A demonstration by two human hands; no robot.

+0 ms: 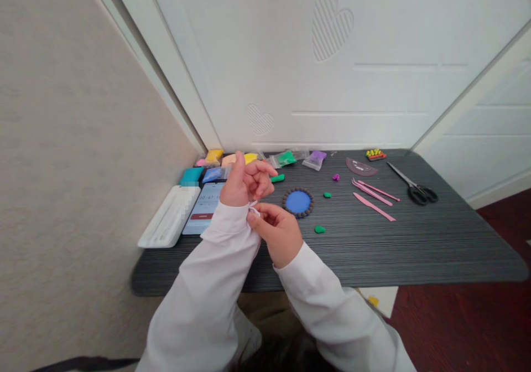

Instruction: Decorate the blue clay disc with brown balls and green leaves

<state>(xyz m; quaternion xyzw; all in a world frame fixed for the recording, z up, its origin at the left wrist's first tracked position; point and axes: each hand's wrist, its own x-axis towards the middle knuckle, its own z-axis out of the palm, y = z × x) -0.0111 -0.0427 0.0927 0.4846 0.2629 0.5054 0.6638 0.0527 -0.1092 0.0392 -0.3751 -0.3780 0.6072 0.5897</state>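
My left hand (249, 182) is raised over the table with its palm turned up, the fingers loosely bent and apart, and nothing in it. At that wrist, the fingers of my right hand (282, 236) pinch the white sleeve cuff (232, 212), where a thin white strip sticks out. Just beyond the left fingertips lies a green clay piece (279, 178). A blue disc (297, 201) ringed with dark brown clay balls (312, 208) rests right of my hands. Two small green clay lumps (319, 229) and a purple one (336, 177) lie around it.
Bags of coloured clay (286, 159) line the back edge. At left are a phone (201, 217) showing a timer and a white tray (160, 222). Pink tools (373, 206), black-handled scissors (417, 192) and a semicircular plate (362, 166) lie at right. A white panel (265, 56) stands behind.
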